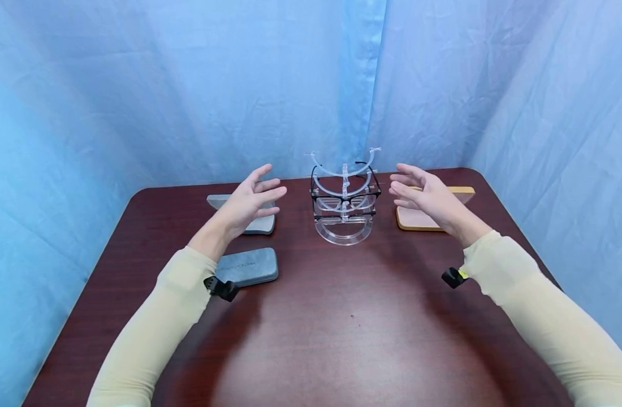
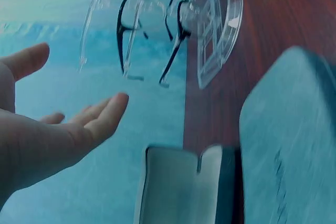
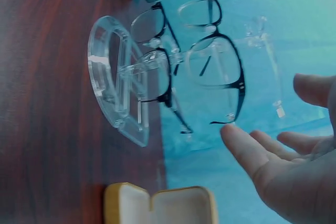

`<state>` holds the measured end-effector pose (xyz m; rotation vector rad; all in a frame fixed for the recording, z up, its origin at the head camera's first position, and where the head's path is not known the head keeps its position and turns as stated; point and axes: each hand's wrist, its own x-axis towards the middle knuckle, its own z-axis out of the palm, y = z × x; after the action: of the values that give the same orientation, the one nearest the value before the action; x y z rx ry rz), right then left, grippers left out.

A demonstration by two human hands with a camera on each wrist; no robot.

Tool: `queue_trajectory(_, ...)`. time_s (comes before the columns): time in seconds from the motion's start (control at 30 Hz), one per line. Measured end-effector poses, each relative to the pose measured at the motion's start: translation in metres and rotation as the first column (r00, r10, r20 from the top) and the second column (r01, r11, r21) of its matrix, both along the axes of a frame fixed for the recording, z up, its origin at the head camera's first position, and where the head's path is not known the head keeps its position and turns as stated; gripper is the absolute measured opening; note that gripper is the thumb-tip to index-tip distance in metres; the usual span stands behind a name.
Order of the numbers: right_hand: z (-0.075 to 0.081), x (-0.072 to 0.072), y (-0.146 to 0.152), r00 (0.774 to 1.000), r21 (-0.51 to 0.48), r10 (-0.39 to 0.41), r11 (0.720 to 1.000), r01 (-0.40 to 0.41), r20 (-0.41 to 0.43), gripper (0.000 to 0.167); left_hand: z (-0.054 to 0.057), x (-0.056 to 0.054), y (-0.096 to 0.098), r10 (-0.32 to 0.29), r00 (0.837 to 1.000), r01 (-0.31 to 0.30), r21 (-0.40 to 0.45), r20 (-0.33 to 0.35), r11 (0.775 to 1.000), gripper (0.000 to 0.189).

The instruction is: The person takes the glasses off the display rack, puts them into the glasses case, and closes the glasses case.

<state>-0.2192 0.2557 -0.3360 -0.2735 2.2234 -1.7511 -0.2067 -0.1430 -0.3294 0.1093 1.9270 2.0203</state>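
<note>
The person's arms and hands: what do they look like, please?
The left sleeve and the right sleeve are long and pale yellow. A small black device sits at each wrist, with a bright yellow patch beside the right one. The left hand and right hand wear no gloves.

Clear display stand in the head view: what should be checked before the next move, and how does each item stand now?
1. Clear display stand upright on the table: ok.
2. Upper black-framed eyeglasses on the stand: ok.
3. Lower black-framed eyeglasses on the stand: ok.
4. Left hand and right hand holding nothing: ok.
5. Yellow-edged eyeglass case open: ok.
6. Nearer gray-blue eyeglass case open: not ok, closed.
</note>
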Motion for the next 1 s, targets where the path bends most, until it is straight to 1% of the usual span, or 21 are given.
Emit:
queue_trajectory(0.13, -0.010, 0.000, 0.003, 0.999, -0.106, 0.002, 0.994, 0.003, 0.042, 0.080, -0.004, -0.001, 0.013, 0.014, 1.000, -0.014, 0.023, 0.027, 1.000, 0.096)
queue_trajectory(0.23, -0.018, -0.001, 0.004, 0.997, -0.161, 0.009, 0.987, 0.004, 0.082, 0.083, -0.010, -0.002, 0.020, -0.010, 0.999, 0.009, 0.028, 0.037, 1.000, 0.108)
queue_trajectory(0.3, -0.023, -0.002, 0.004, 0.994, -0.191, 0.016, 0.981, 0.005, 0.110, 0.086, -0.014, -0.004, 0.023, -0.030, 0.999, 0.029, 0.027, 0.031, 0.999, 0.112)
queue_trajectory(0.37, -0.027, -0.002, 0.003, 0.991, -0.220, 0.023, 0.975, 0.007, 0.133, 0.087, -0.018, -0.005, 0.027, -0.051, 0.999, 0.050, 0.034, 0.017, 0.998, 0.110)
queue_trajectory(0.43, -0.031, -0.003, 0.003, 0.988, -0.254, 0.034, 0.967, 0.005, 0.150, 0.087, -0.022, -0.005, 0.031, -0.059, 0.998, 0.058, 0.045, 0.006, 0.997, 0.106)
queue_trajectory(0.57, -0.036, -0.005, 0.002, 0.985, -0.298, 0.057, 0.955, -0.007, 0.160, 0.084, -0.027, -0.003, 0.040, -0.065, 0.998, 0.064, 0.079, 0.012, 0.995, 0.099)
queue_trajectory(0.67, -0.039, -0.006, 0.002, 0.984, -0.309, 0.060, 0.951, -0.005, 0.168, 0.082, -0.031, -0.003, 0.045, -0.071, 0.997, 0.069, 0.098, 0.020, 0.993, 0.100)
queue_trajectory(0.8, -0.039, -0.006, 0.003, 0.978, -0.330, 0.059, 0.944, 0.010, 0.198, 0.082, -0.035, -0.004, 0.050, -0.084, 0.996, 0.080, 0.119, 0.026, 0.990, 0.098)
queue_trajectory(0.9, -0.040, -0.007, 0.005, 0.973, -0.351, 0.066, 0.936, 0.017, 0.221, 0.081, -0.038, -0.005, 0.054, -0.089, 0.996, 0.084, 0.134, 0.025, 0.987, 0.093)
queue_trajectory(1.0, -0.042, -0.009, 0.006, 0.967, -0.385, 0.075, 0.923, 0.025, 0.243, 0.078, -0.041, -0.008, 0.056, -0.082, 0.996, 0.079, 0.152, 0.016, 0.985, 0.084)
